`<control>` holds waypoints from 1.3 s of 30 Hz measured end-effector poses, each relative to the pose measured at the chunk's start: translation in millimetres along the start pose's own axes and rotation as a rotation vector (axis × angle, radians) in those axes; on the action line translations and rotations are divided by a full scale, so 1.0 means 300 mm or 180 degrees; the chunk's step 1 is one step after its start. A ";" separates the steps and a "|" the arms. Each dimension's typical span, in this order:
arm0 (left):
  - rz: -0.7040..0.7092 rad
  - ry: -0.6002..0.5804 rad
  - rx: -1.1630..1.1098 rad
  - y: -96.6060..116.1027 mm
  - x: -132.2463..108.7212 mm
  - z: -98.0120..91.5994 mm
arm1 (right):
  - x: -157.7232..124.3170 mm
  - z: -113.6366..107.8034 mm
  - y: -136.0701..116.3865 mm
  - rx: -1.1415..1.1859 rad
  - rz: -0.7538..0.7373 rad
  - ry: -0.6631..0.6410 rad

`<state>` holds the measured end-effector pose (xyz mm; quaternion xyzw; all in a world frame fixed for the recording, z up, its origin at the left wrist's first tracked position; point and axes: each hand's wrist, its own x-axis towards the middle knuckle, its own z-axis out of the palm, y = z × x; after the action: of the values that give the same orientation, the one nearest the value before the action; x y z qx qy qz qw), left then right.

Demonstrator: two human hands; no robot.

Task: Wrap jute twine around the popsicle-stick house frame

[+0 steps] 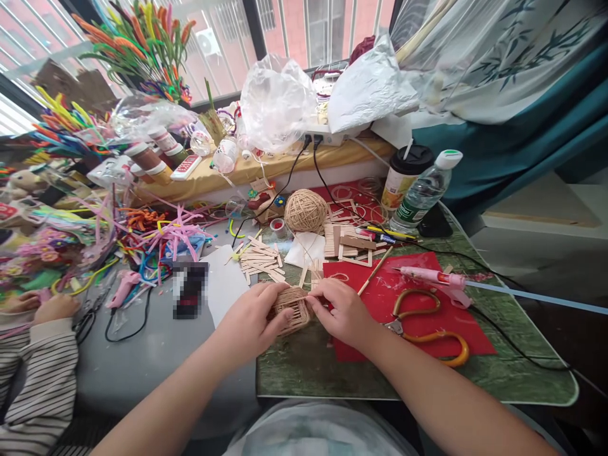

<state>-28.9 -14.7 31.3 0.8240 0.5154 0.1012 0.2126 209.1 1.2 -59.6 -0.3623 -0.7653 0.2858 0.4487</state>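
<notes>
My left hand (256, 320) grips a small twine-wrapped frame (295, 315) from its left side, thumb across the front. At the frame's upper right corner, my right hand (339, 310) pinches the twine between thumb and fingertips. A strand runs up from the work towards a ball of jute twine (306, 211) behind it. Loose craft sticks (263, 258) lie just beyond my left hand. To the right, orange-handled scissors (418, 329) and a pink glue gun (434, 278) rest on a red sheet (365, 335).
A drink cup (396, 183) and a water bottle (422, 196) stand at the back right. Black cables cross the table. At the far left, a person's hands (56, 308) are beside colourful pipe cleaners (175, 237) and another glue gun (124, 287).
</notes>
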 end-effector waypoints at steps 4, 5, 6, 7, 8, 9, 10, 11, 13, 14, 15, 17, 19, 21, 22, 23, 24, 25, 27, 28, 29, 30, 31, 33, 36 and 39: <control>-0.0227 0.0073 -0.0327 -0.030 -0.021 0.000 | -0.001 0.016 -0.006 0.0193 0.0290 -0.0149; -0.0270 0.0123 -0.0387 -0.035 -0.024 0.001 | -0.001 0.020 -0.009 0.0247 0.0311 -0.0196; -0.0300 0.0186 -0.0434 -0.039 -0.027 0.003 | -0.001 0.024 -0.012 0.0290 0.0313 -0.0234; -0.0323 0.0250 -0.0470 -0.042 -0.029 0.006 | -0.001 0.028 -0.014 0.0318 0.0309 -0.0263; -0.0333 0.0292 -0.0499 -0.046 -0.030 0.010 | 0.000 0.030 -0.016 0.0332 0.0310 -0.0280; -0.0330 0.0318 -0.0524 -0.050 -0.030 0.014 | 0.000 0.033 -0.017 0.0341 0.0327 -0.0286; -0.0314 0.0324 -0.0549 -0.055 -0.029 0.018 | 0.001 0.035 -0.017 0.0357 0.0365 -0.0293; -0.0300 0.0325 -0.0575 -0.062 -0.028 0.022 | 0.002 0.037 -0.016 0.0386 0.0421 -0.0299; -0.0300 0.0322 -0.0635 -0.077 -0.025 0.027 | 0.002 0.042 -0.015 0.0488 0.0566 -0.0319; -0.0311 0.0323 -0.0668 -0.085 -0.023 0.026 | 0.002 0.044 -0.015 0.0546 0.0630 -0.0329; -0.0318 0.0313 -0.0696 -0.091 -0.023 0.023 | 0.002 0.048 -0.016 0.0598 0.0676 -0.0341; -0.0281 0.0231 -0.0703 -0.093 -0.023 0.012 | 0.002 0.054 -0.017 0.0664 0.0709 -0.0363; -0.0197 0.0088 -0.0554 -0.078 -0.023 -0.002 | 0.003 0.061 -0.018 0.0695 0.0719 -0.0373; -0.0147 0.0027 -0.0201 -0.048 -0.020 -0.011 | 0.005 0.067 -0.016 0.0704 0.0755 -0.0358; -0.0135 0.0030 -0.0012 -0.030 -0.017 -0.013 | 0.006 0.070 -0.014 0.0705 0.0781 -0.0339; -0.0116 0.0034 0.0132 -0.015 -0.014 -0.014 | 0.006 0.070 -0.011 0.0716 0.0806 -0.0322; -0.0088 0.0039 0.0205 -0.003 -0.011 -0.013 | 0.006 0.070 -0.008 0.0742 0.0841 -0.0304; -0.0047 0.0037 0.0194 0.003 -0.008 -0.011 | 0.005 0.067 -0.006 0.0791 0.0890 -0.0276; 0.0053 0.0031 -0.0011 -0.004 -0.008 -0.003 | 0.004 0.053 -0.006 0.0953 0.0998 -0.0215; 0.0108 0.0053 -0.0166 -0.018 -0.010 0.006 | 0.003 0.043 -0.007 0.1052 0.1033 -0.0188; 0.0160 0.0088 -0.0349 -0.037 -0.013 0.019 | 0.003 0.032 -0.011 0.1147 0.1047 -0.0162; 0.0216 0.0132 -0.0582 -0.060 -0.017 0.037 | 0.003 0.020 -0.015 0.1213 0.1042 -0.0133; 0.0276 0.0187 -0.0829 -0.085 -0.022 0.060 | 0.004 0.008 -0.020 0.1229 0.1024 -0.0108; 0.0382 0.0372 -0.1346 -0.131 -0.031 0.114 | 0.007 -0.009 -0.029 0.1116 0.0966 -0.0053; 0.0475 0.0596 -0.1502 -0.163 -0.040 0.173 | 0.008 -0.013 -0.040 0.0945 0.0923 -0.0030; 0.0607 0.0626 -0.1191 -0.139 -0.044 0.163 | 0.003 0.003 -0.045 0.0966 0.0930 0.0038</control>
<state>-49.5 -22.7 -30.3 0.8014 0.4256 0.2945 0.2999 204.0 -5.8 -49.3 -0.3995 -0.6502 0.4576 0.4564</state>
